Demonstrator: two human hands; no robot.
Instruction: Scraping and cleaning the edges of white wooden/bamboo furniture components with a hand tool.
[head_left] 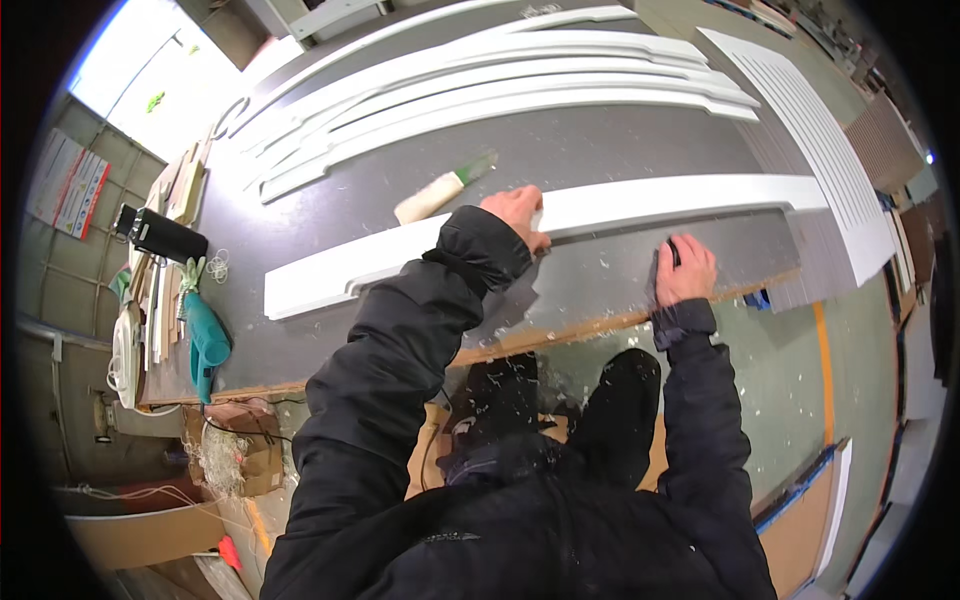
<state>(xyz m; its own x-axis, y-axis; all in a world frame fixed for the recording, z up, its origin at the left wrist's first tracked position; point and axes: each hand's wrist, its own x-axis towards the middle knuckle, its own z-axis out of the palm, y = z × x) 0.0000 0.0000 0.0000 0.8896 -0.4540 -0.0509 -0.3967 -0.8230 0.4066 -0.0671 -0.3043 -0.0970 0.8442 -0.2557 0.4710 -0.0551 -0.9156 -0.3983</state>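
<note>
A long white moulded board lies across the grey workbench, its lower edge notched. My left hand is closed over the middle of this board, fingers curled on top and thumb at the near edge. Close to the bench's front edge, my right hand is closed around a small black object that is mostly hidden by the fingers, so its kind cannot be made out. Just beyond the board, left of my left hand, rests a brush-like tool with a cream body and a green end.
Several similar white boards lie along the bench's far side. A white grooved panel spans its right end. At the left stand a black bottle, a teal heat-gun-shaped tool and stacked strips. A cardboard box sits below.
</note>
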